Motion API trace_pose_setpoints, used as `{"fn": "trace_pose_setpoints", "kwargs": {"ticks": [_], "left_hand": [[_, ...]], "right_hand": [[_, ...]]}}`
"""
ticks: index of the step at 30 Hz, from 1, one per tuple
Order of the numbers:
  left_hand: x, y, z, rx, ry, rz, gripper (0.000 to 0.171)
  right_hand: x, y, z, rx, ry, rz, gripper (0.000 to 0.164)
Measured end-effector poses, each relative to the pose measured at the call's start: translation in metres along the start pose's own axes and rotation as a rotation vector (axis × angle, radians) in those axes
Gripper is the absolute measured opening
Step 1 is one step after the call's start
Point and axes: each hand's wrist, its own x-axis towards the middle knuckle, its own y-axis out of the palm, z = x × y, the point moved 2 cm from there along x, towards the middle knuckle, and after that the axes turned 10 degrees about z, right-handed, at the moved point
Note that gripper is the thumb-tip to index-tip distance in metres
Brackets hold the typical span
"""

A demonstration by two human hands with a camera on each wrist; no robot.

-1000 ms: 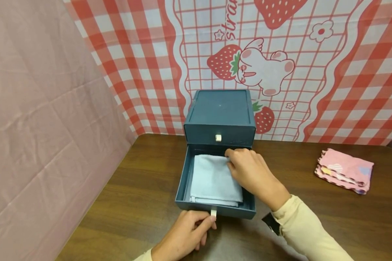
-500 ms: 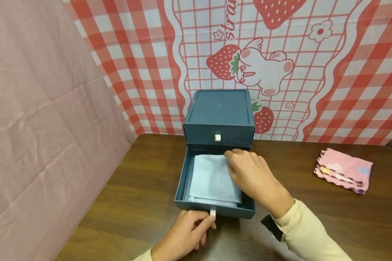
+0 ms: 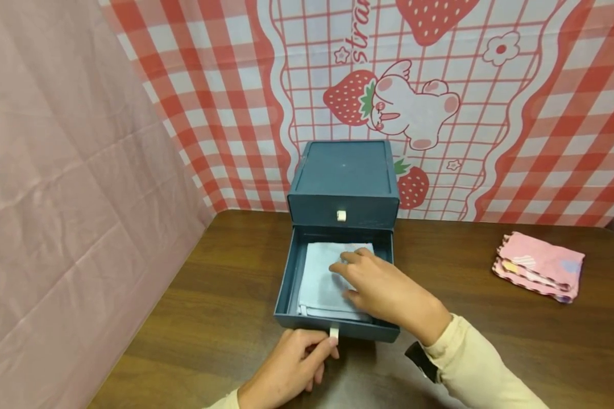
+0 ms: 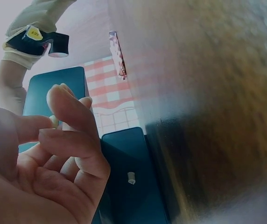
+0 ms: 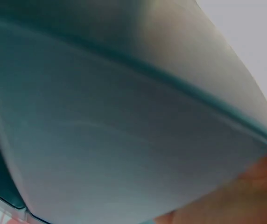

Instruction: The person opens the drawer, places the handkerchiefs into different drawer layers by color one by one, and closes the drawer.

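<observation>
left grip (image 3: 293,363) pinching tab (image 3: 335,333), pink cloth (image 3: 541,264) apart, checked backdrop (image 3: 225,108)

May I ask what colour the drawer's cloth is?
The cloth is pale blue, clearest in the head view.

Strawberry-print backdrop (image 3: 389,108), brown wood-grain table (image 3: 215,284)

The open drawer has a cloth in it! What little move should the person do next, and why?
I'd probably lift the right hand out of the drawer. The cloth lies folded inside, and the left hand pinches the handle, so pushing it shut now might bump the right hand.
</observation>
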Motion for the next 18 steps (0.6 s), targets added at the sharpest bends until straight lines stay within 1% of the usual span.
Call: {"fn": "trace_pose_setpoints", "kwargs": {"ticks": [3,7,12,18], "left_hand": [[0.0,0.0,0.0,-0.012,-0.015,0.009,0.035],[0.0,0.0,0.0,-0.015,-0.025,0.014,0.035],[0.001,0.0,0.0,-0.004,-0.015,0.011,0.036],[0.001,0.001,0.001,-0.009,-0.026,0.013,0.035]], "right_hand": [[0.0,0.005,-0.001,0.004,0.035,0.073,0.035],[0.002,0.009,-0.002,-0.001,0.072,0.117,0.035],[0.004,0.012,-0.003,-0.018,0.089,0.103,0.036],[0.005,0.013,-0.005,-0.03,0.106,0.089,0.037]]}}
